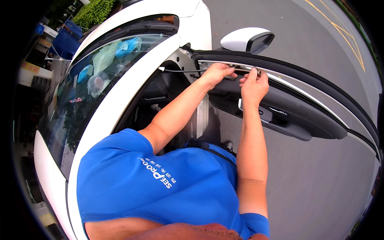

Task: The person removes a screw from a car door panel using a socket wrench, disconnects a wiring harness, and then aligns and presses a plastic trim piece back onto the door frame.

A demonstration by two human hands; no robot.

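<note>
At the top of the open white car door, my left hand (218, 75) and my right hand (255, 85) work at the window-sill strip (291, 83). Both have their fingers pinched on a slim metallic piece (241, 69) lying along the inner edge, its exact shape partly hidden by my fingers. A thin black cable (181, 71) runs from a white tip beside the windshield pillar toward my left hand. Below my hands are the black door panel (322, 125) and its handle (279, 111).
The white windshield pillar (109, 98) and glass, with bags visible through it, are on my left. A white side mirror (236, 38) juts out beyond the door. Grey pavement (312, 180) lies around the door. A blue structure (66, 40) and a hedge stand behind the car.
</note>
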